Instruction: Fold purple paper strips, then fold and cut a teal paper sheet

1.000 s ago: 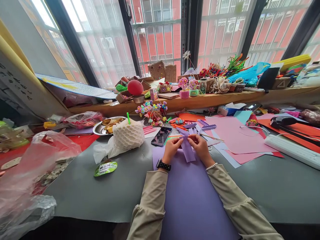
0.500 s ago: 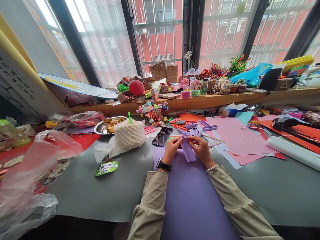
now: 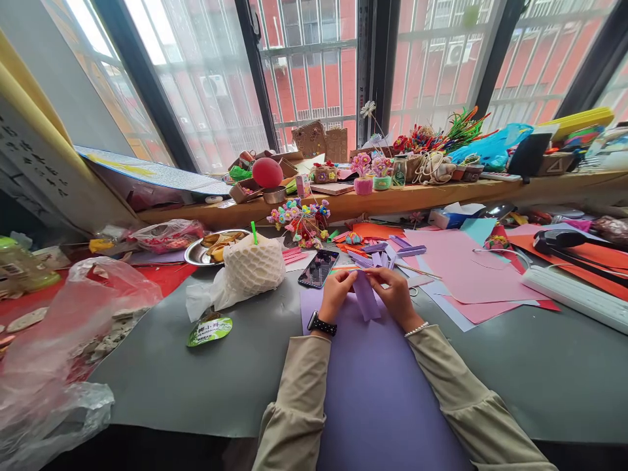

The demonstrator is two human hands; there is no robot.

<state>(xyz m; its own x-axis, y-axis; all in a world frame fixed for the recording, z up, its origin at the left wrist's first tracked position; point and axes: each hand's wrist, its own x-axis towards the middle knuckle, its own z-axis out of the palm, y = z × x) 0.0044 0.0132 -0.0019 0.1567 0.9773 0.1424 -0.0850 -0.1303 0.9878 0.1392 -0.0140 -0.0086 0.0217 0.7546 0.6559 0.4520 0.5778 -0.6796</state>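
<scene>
A purple paper strip is pinched at its far end between my two hands, its near end hanging over a large purple sheet. My left hand closes on the strip's left side, a dark watch on the wrist. From the other side my right hand grips it with thumb and fingers, a beaded bracelet on that wrist. Just beyond the fingers lie several folded purple strips. A phone rests left of them, near my left hand.
On the left stand a netted white fruit with a green straw and a metal plate. Pink paper and a white power strip lie on the right. Craft flowers sit ahead, below a crowded sill.
The purple strip's lower end has shifted slightly and hangs a little lower. Both hands stay nearly in the same place, still holding it.
</scene>
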